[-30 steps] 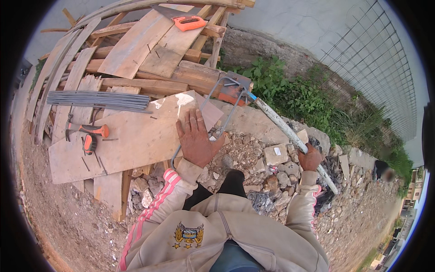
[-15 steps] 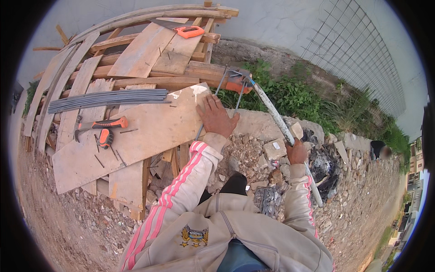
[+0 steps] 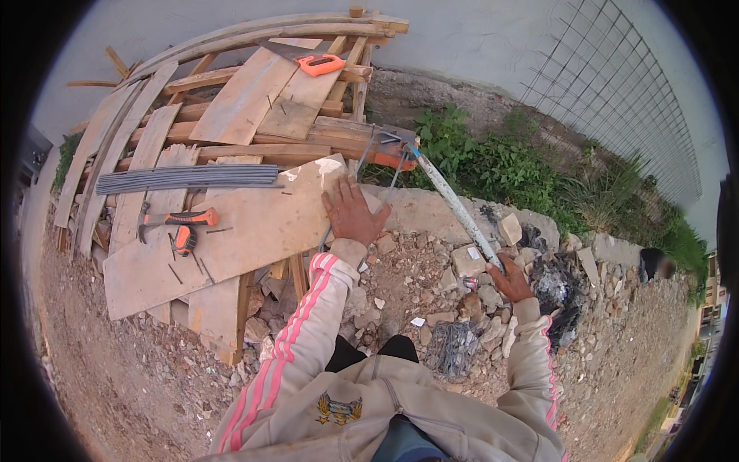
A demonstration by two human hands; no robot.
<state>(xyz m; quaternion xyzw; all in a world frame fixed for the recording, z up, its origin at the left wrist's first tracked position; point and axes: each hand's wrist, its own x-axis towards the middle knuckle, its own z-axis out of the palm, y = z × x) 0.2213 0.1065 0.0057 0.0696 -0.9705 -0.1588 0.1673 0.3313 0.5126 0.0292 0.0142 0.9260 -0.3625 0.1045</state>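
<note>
My left hand (image 3: 356,213) lies flat with fingers spread, on the right end of a long plywood board (image 3: 231,239). Under and beside it runs a bent grey steel rod (image 3: 396,175), partly hidden by the palm. Closed round the lower part of a long white pipe (image 3: 454,196) is my right hand (image 3: 509,279). The pipe slants up to the left, its upper end close to the rod's bend at an orange-ended wooden beam (image 3: 389,156). A bundle of grey steel rods (image 3: 188,177), a claw hammer (image 3: 181,218) and an orange tape measure (image 3: 184,239) lie on the boards.
An orange-handled saw (image 3: 319,65) rests on plywood at the back. Loose nails (image 3: 202,266) are scattered near the tape measure. Stones and rubble (image 3: 439,285) cover the ground before me. Green plants (image 3: 500,169) and a leaning wire mesh (image 3: 616,85) stand by the wall.
Earlier the pipe stuck out well past my right hand; now the hand is near its visible lower end. My left hand keeps its place on the board. The whole view has shifted slightly.
</note>
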